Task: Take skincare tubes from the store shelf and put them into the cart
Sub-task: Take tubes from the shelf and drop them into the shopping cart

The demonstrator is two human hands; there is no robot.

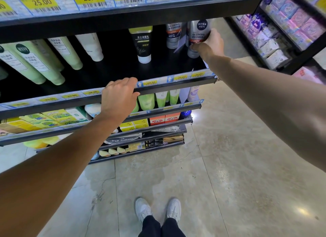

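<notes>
Head view. My right hand [210, 42] is out at the far right end of the shelf [176, 88], fingers and thumb wrapped round the lower body of a silver Nivea Men tube [199, 32]. The tube stands cap-down, long axis near upright and leaning a little back into the shelf. A second tube of the same kind [173, 34] stands just beside it to the left, apart from my fingers. A black men's cleanser tube [143, 44] is further left, then the pale green tubes [35, 64], well apart.

My left hand [119, 95] rests over the front lip of the same shelf, fingers draped on the price rail, holding nothing.

No cart in view; I cannot tell which way it lies. My judgement: the tube comes out towards me and slightly down, under the upper shelf's edge [132, 14], the right hand alone carrying it.
</notes>
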